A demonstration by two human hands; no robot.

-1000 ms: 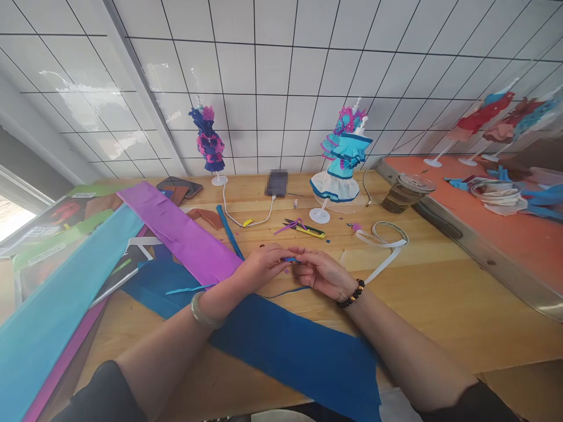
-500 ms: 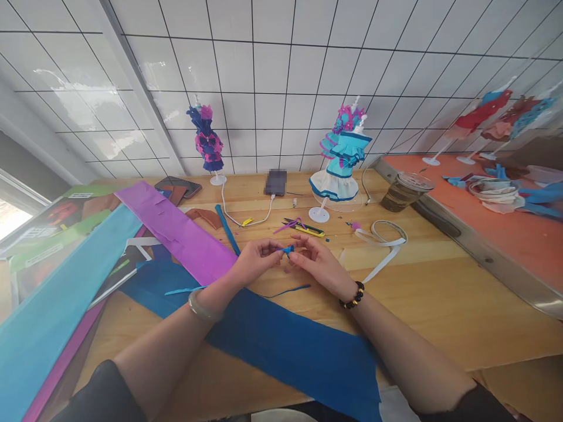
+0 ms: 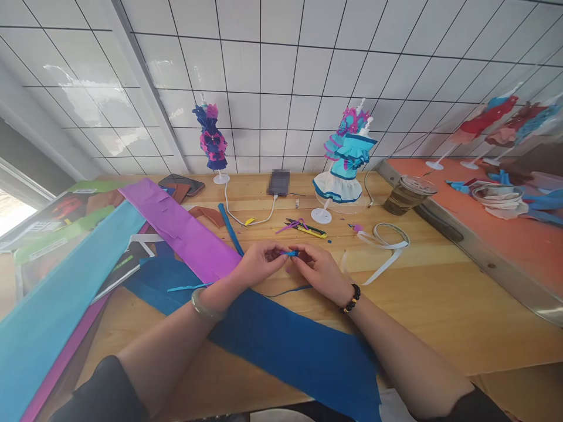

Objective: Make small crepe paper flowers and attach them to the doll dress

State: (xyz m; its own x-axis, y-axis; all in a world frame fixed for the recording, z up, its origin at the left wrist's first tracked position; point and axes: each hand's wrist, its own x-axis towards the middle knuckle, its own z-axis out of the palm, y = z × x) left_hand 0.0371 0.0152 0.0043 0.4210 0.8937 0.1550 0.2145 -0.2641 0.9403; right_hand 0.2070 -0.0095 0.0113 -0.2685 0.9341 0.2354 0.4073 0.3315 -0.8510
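My left hand (image 3: 259, 264) and my right hand (image 3: 319, 269) meet over the wooden table (image 3: 440, 305), fingertips pinched together on a small blue crepe-paper piece (image 3: 291, 253). Both wrists rest on a long dark blue crepe-paper sheet (image 3: 299, 351) that runs toward me. A thin blue paper strip (image 3: 288, 291) lies just under my right hand. A purple crepe sheet (image 3: 180, 231) lies left of my left hand.
A light blue sheet (image 3: 53, 316) and paper packs lie at far left. Yellow-handled scissors (image 3: 310, 230), white tape (image 3: 387, 243), a phone (image 3: 278, 183) on a cable, a drink cup (image 3: 407, 194) and two paper-dress mannequins (image 3: 345, 164) (image 3: 213, 140) stand behind. An orange-topped bench (image 3: 505, 234) is at right.
My hands dipped, rose and settled again while turning the small blue piece between the fingertips; the view shifted slightly. Nothing else on the table moved.
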